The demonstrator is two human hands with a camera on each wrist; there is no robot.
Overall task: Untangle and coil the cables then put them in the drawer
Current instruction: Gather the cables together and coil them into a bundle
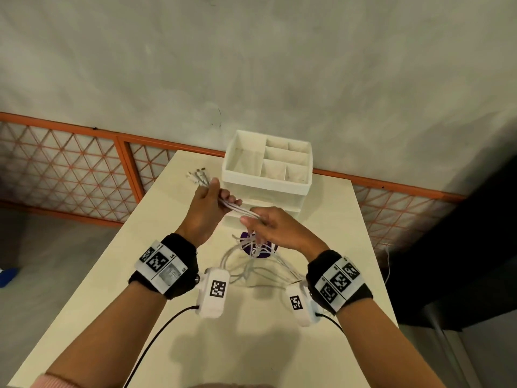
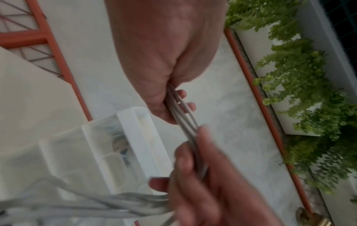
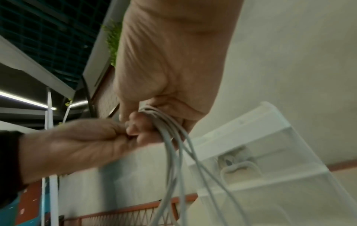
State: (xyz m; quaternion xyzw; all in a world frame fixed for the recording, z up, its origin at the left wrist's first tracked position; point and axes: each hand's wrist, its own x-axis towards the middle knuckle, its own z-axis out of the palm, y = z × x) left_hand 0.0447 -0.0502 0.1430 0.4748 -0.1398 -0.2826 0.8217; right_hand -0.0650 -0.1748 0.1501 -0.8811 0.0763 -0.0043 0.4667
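A bundle of white cables (image 1: 235, 209) is stretched between my two hands above the table. My left hand (image 1: 221, 196) grips it near the plug ends (image 1: 198, 176), which stick out past the hand to the far left. My right hand (image 1: 257, 219) grips the same bundle a little nearer me, and the rest hangs down in loose loops (image 1: 251, 266) onto the table. In the left wrist view the cables (image 2: 182, 114) run from my left hand (image 2: 164, 107) to the right hand (image 2: 203, 175). The white drawer unit (image 1: 279, 189) stands just behind both hands.
The cream table (image 1: 321, 345) reaches to an orange lattice railing (image 1: 70, 163) and a grey wall. A purple disc (image 1: 247, 237) lies under the hanging loops. The unit's top is an open tray with dividers (image 1: 282, 158). Something white lies in a translucent drawer (image 3: 237, 165).
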